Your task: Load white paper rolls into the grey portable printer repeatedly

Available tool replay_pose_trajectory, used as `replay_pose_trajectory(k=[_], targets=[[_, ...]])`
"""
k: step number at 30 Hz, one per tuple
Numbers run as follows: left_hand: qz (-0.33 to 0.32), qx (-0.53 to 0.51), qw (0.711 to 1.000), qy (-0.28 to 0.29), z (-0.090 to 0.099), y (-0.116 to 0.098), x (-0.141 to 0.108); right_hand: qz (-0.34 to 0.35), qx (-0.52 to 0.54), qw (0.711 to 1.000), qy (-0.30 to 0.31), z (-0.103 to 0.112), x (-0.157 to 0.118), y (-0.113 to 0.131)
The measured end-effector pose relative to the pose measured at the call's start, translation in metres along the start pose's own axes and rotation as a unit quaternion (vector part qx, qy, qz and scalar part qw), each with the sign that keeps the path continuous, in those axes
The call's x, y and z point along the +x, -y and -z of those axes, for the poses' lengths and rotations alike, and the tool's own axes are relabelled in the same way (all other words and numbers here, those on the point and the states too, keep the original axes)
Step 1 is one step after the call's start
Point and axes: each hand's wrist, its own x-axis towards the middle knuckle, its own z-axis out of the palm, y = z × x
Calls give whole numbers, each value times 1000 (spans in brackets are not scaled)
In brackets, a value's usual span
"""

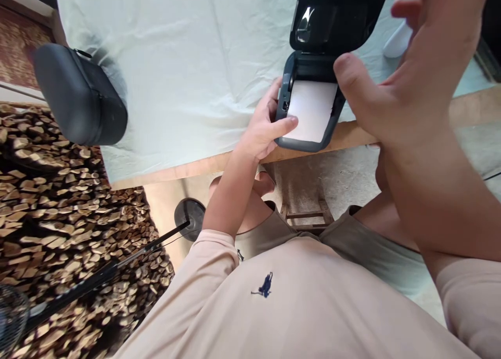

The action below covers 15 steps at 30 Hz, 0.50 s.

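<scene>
A dark grey, box-shaped device [326, 134], which looks like a small printer, is at the table's near edge with its glossy black lid [326, 25] raised. A stack of white paper [311, 108] lies inside its tray. My left hand [268, 121] grips the device's left side, fingers behind it and thumb over the paper's lower left corner. My right hand [407, 82] is raised close to the camera, right of the device. Its thumb points towards the hinge and appears apart from the other fingers, which are partly cut off by the top edge. No object shows in it.
On the table's left edge stands a dark zipped hard case [82, 95]. A white object [398, 39] lies partly hidden behind my right hand. The pale tablecloth [176, 61] is wrinkled. Below left are stacked firewood [58, 218] and a fan on a stand [152, 244].
</scene>
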Motion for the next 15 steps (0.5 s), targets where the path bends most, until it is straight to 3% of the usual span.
replay_pose_trajectory(k=[3, 7, 11, 15], targets=[[-12, -14, 1000, 3, 1, 0, 0, 48, 12, 999, 11, -2, 1, 0], [-12, -20, 999, -32, 2, 1, 0, 88, -13, 994, 57, -5, 0, 1], [-33, -61, 997, -21, 5, 2, 0, 63, 4, 992, 113, -10, -3, 6], [-68, -73, 995, 3, 6, 4, 0, -3, 51, 989, 142, -12, -7, 18]])
